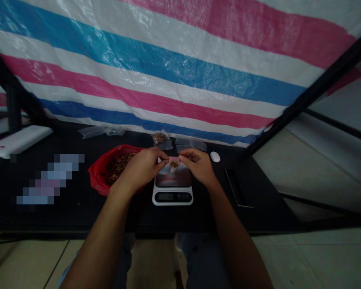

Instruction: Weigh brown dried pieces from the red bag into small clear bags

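Observation:
A small white digital scale (172,196) sits on the black table (78,208) in front of me. Above its platform both hands pinch the mouth of a small clear bag (174,163) with brown bits inside. My left hand (141,168) grips the bag's left edge with closed fingers. My right hand (198,164) grips its right edge the same way. A red plastic bag (98,174) full of brown pieces lies just left of the scale, under my left wrist.
A filled clear packet (160,138) and empty clear bags (104,131) lie at the table's back. A white oval object (215,157) and a dark flat phone (238,188) lie to the right. A striped tarp (168,72) hangs behind. A white device (18,140) sits far left.

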`<state>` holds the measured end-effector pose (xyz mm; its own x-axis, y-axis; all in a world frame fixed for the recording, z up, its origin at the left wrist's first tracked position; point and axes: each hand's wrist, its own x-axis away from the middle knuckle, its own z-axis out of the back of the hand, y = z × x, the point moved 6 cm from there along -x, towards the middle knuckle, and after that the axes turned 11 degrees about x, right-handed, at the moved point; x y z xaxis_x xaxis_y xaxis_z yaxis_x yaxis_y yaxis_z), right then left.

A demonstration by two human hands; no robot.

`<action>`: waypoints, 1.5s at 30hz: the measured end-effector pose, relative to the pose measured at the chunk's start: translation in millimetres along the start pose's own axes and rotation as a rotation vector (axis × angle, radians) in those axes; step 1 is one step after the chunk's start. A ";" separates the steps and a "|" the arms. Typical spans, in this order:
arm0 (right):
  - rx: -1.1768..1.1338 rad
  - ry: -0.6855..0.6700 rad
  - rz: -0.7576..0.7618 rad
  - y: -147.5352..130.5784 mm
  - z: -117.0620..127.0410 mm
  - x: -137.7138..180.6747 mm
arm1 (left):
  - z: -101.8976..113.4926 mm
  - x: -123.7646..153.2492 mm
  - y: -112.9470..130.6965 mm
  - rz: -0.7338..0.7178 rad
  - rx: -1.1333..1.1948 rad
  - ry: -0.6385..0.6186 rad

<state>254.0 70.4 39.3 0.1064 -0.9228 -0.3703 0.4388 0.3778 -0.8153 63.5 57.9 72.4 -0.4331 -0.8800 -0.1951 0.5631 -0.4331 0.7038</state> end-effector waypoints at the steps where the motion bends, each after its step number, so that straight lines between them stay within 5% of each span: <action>1: 0.019 -0.015 0.003 -1.5 -3.1 0.9 | 1.2 -0.9 2.6 -0.034 0.015 0.035; 9: 0.081 0.040 -0.012 9.0 -6.5 -0.3 | -19.9 -7.4 5.2 -0.058 0.056 0.025; 13: 0.104 0.026 -0.016 7.8 -10.8 2.2 | -6.4 -5.0 3.0 -0.067 0.151 0.084; 17: 0.160 0.007 0.098 -4.4 -10.1 6.2 | 20.2 8.2 -34.6 0.118 -0.027 0.071; 20: 0.207 -0.030 0.235 -14.1 -9.0 9.3 | 25.0 23.9 -75.4 0.304 -0.125 -0.114; 24: 0.243 -0.044 0.278 -15.4 -9.3 10.4 | 24.9 34.1 -100.8 0.366 -0.136 -0.155; 29: 0.204 -0.025 0.231 -12.7 -9.6 8.7 | 22.0 32.6 -97.3 0.399 -0.187 -0.132; 35: 0.157 0.021 0.186 -10.8 -7.4 7.7 | 15.4 26.9 -75.4 0.237 -0.161 -0.079; 45: 0.147 0.031 0.125 -4.8 -6.6 7.2 | 30.6 33.8 -90.4 0.452 -0.268 0.044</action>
<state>246.8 62.5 37.6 0.1413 -0.8659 -0.4799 0.5496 0.4718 -0.6895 -23.6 73.3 23.1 -0.0789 -0.9954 0.0550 0.8497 -0.0383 0.5259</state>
